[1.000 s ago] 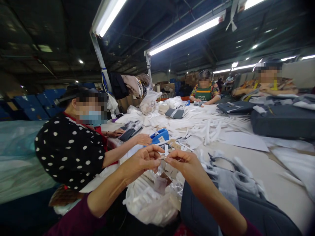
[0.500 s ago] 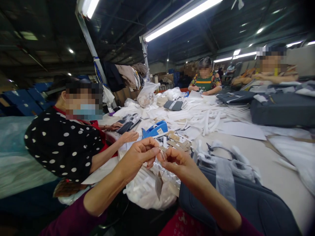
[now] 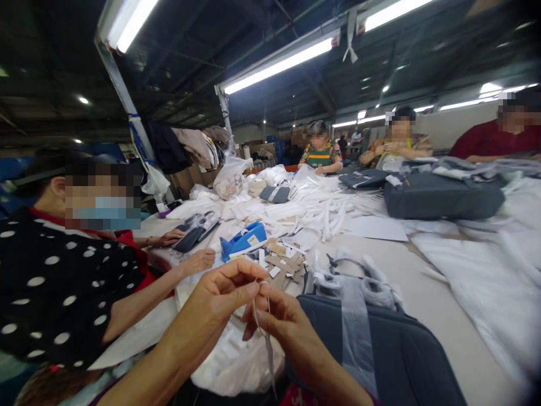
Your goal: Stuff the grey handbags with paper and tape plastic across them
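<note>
My left hand [image 3: 215, 301] and my right hand [image 3: 281, 321] meet in front of me, both pinched on a thin pale string loop [image 3: 261, 307] from which a small tag [image 3: 270, 361] dangles. Under my hands lies a white plastic bag [image 3: 236, 361] of white pieces. To the right of my right hand rests a dark grey bag [image 3: 393, 355] with clear-wrapped straps [image 3: 355, 282].
A person in a black polka-dot top [image 3: 54, 287] sits close on my left, hands on the table. A blue tape dispenser [image 3: 244, 239], cardboard tags [image 3: 283, 262] and white strips [image 3: 329, 211] cover the table. Another grey bag [image 3: 439, 194] lies farther right. Other workers sit at the far end.
My view has swung right and dropped. My hands have come lower and closer together, still pinching the string, and the tag now hangs straight down.
</note>
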